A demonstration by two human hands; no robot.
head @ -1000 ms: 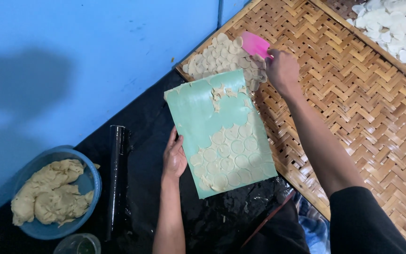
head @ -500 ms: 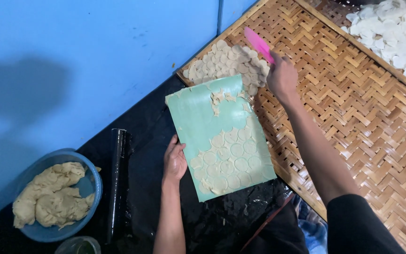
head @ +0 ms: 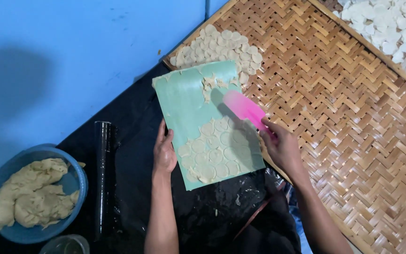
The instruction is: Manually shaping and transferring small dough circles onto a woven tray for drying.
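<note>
Both hands are busy: my left hand [head: 164, 151] lies flat, fingers together, pinning the left edge of the green board [head: 191, 106], and my right hand [head: 280, 146] is closed around the handle of a pink scraper [head: 243, 108] whose blade rests on the board's middle. Cut dough rounds [head: 217, 153] cover the board's near half; the far half is bare except for a few scraps, so I judge about half are lifted off. A pile of rounds [head: 222, 49] lies at the near corner of the woven bamboo tray [head: 334, 117], which is mostly bare; another tray [head: 386, 23] beyond holds pale pieces. On the black-covered counter [head: 132, 141] lies a dark rolling pin [head: 102, 178], beside a blue bowl [head: 78, 181] of dough [head: 29, 193]. A blue wall [head: 71, 51] backs the counter.
</note>
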